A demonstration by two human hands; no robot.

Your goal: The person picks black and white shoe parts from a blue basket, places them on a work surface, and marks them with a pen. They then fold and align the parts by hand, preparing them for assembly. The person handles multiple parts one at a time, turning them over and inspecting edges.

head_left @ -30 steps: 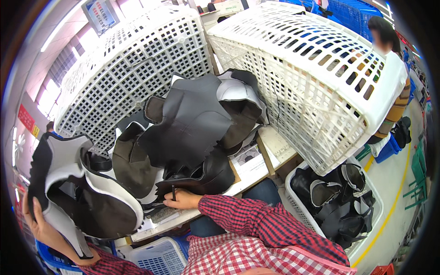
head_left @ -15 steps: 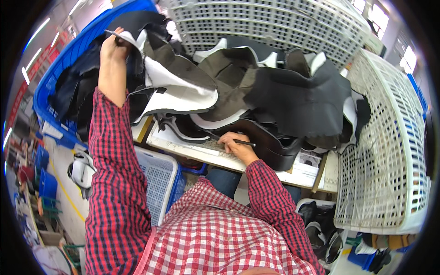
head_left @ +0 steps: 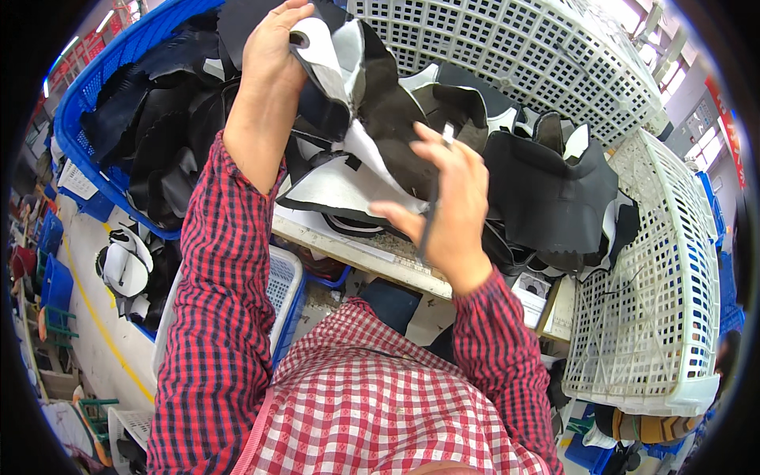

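At the upper left my left hand (head_left: 275, 63) is raised, its fingers closed on the edge of a black shoe upper piece (head_left: 323, 51) whose white lining curls outward. My right hand (head_left: 457, 210) hovers at the middle with thumb and fingers spread. A slim dark pen (head_left: 433, 202) lies across its palm, held there, partly blurred. Below and between the hands a white-lined flap (head_left: 340, 186) rests on the heap. To the right of my right hand lies a large black upper (head_left: 546, 194).
A blue basket (head_left: 67, 127) full of black pieces stands at left. White lattice crates (head_left: 507, 47) border the back, and another white crate (head_left: 633, 348) is at right. The narrow worktable's front edge (head_left: 356, 249) runs before me, with a pale basket (head_left: 283, 281) beneath.
My left hand has moved right with the upper piece, drawing it up. My right hand has lifted off the worktable toward the pieces, its fingers opening around the pen.
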